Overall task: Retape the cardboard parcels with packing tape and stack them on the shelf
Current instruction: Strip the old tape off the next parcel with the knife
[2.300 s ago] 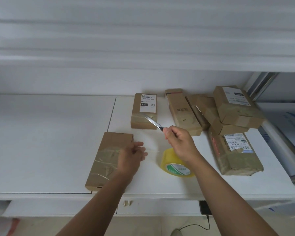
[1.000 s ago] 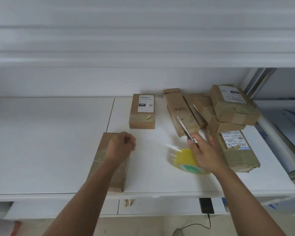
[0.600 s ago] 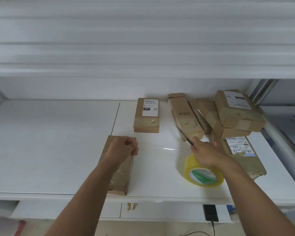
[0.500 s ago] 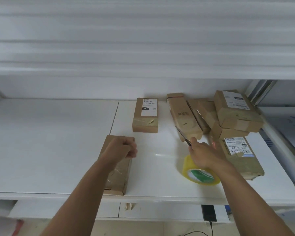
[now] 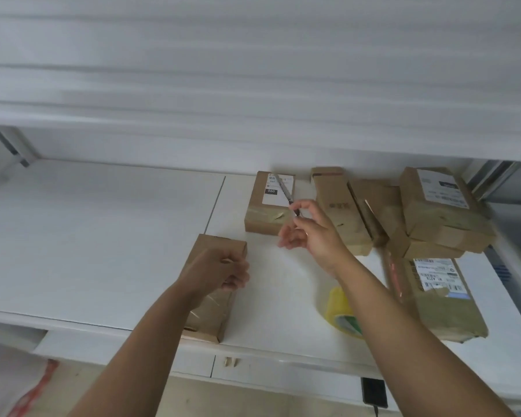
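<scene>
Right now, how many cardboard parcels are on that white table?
6 I can tell: one under the left hand, labelled one behind, long one, top-right one, near-right one, brown one between; others possibly hidden.

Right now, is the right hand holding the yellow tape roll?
No, the right hand is raised above the shelf pinching a thin cutter, while the yellow tape roll lies on the white surface under the forearm.

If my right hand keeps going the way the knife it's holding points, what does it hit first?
Probably the small labelled cardboard parcel: the right hand aims the thin metal knife over its white label. Its height above the parcel is unclear.
</scene>
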Available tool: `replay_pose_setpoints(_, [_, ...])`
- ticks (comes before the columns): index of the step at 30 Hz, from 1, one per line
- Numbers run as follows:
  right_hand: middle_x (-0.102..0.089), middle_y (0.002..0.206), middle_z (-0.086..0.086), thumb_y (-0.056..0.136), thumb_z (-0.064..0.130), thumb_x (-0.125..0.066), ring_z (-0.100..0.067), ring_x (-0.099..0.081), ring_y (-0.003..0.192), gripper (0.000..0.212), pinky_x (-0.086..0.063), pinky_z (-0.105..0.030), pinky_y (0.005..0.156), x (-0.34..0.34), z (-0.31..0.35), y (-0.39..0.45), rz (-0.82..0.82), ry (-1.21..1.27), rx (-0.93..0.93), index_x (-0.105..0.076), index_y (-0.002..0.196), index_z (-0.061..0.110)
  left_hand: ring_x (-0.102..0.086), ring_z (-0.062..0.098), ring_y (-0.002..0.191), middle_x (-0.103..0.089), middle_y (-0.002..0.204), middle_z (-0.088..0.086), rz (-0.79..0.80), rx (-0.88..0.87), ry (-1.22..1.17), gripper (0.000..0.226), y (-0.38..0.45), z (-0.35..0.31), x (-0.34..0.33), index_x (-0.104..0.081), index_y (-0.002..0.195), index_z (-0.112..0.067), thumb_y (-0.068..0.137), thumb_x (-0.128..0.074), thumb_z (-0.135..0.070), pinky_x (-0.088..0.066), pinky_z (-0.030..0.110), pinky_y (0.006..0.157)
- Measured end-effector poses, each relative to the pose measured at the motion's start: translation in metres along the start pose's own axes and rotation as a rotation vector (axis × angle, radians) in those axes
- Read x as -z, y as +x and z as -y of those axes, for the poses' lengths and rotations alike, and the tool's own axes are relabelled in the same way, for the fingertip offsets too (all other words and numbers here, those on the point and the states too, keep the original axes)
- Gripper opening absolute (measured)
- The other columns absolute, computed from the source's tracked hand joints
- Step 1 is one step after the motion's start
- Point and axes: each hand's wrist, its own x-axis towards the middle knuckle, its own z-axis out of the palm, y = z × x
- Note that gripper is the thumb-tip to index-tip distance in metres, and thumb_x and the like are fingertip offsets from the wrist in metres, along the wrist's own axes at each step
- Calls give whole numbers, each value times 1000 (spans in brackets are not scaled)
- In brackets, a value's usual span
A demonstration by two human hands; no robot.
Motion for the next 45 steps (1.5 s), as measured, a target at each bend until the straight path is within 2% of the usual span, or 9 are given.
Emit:
replay_pose_setpoints(3, [-73, 92, -14, 99, 11, -51, -30, -70, 73, 13, -51, -34, 65, 7, -10, 2, 60, 251, -67, -51, 112, 13, -65, 15, 63, -71, 73, 9, -49, 6, 6, 11, 0, 5, 2, -67, 85, -4, 95, -65, -10, -50, 21, 57])
replay_pose_setpoints(6, [-70, 118, -11, 92, 19, -60, -26, -70, 82, 25, -54, -29, 67, 17, -11, 1, 109, 435, -47, -54, 115, 13, -66, 17, 67, -73, 75, 9, -84, 7, 44, 13, 2, 13, -1, -68, 87, -3, 95, -66, -14, -51, 27, 63])
replay_pose_setpoints(9, [-73, 86, -4, 82, 26, -67, -14, -63, 63, 21, -49, -21, 58, 26, -12, 4, -8, 551, -53, -64, 99, 14, -65, 18, 67, -73, 74, 8, -125, 14, 31, 12, 5, 18, -6, -68, 88, -4, 94, -67, -14, -48, 27, 62])
replay_pose_setpoints(11, [-54, 56, 1, 78, 28, -71, -9, -46, 48, 18, -39, -19, 49, 31, -14, 6, -63, 640, -44, -70, 88, 13, -64, 17, 66, -72, 72, 7, -136, 16, 26, 11, 5, 18, -9, -67, 86, -6, 94, -67, -13, -47, 27, 62])
replay_pose_setpoints(13, [-41, 49, 5, 85, 26, -63, -6, -37, 43, 15, -32, -17, 44, 36, -14, 6, -88, 703, -46, -71, 82, 14, -64, 16, 65, -72, 72, 6, -137, 19, 30, 12, 4, 17, -10, -67, 84, -8, 94, -66, -14, -46, 26, 61])
replay_pose_setpoints(15, [-46, 52, 6, 87, 26, -59, -5, -38, 42, 18, -30, -16, 43, 39, -11, 4, -85, 720, -53, -71, 80, 15, -63, 14, 64, -72, 71, 5, -135, 19, 32, 11, 3, 16, -12, -67, 85, -8, 95, -66, -14, -45, 25, 60])
replay_pose_setpoints(20, [-73, 80, -10, 85, 25, -60, -7, -48, 43, 12, -35, -14, 40, 32, -10, -1, -35, 595, -49, -53, 85, 16, -62, 11, 62, -72, 71, 2, -141, 3, 50, 12, 1, 13, -14, -67, 88, -7, 95, -64, -15, -42, 24, 58])
replay_pose_setpoints(30, [-74, 85, -14, 98, 34, -53, -23, -65, 56, 18, -47, -24, 53, 13, -18, -3, 40, 127, 12, -48, 91, 17, -61, 13, 64, -71, 73, 4, -149, -12, 61, 14, 2, 17, -11, -68, 90, -4, 97, -61, -15, -43, 24, 59])
replay_pose_setpoints(45, [-73, 88, -15, 98, 20, -57, -30, -68, 66, 13, -57, -32, 65, 11, -21, -6, 126, -11, 31, -47, 96, 13, -55, 10, 56, -68, 70, 4, -198, -28, 98, 13, 7, 20, -17, -66, 93, 2, 97, -60, -9, -44, 18, 55])
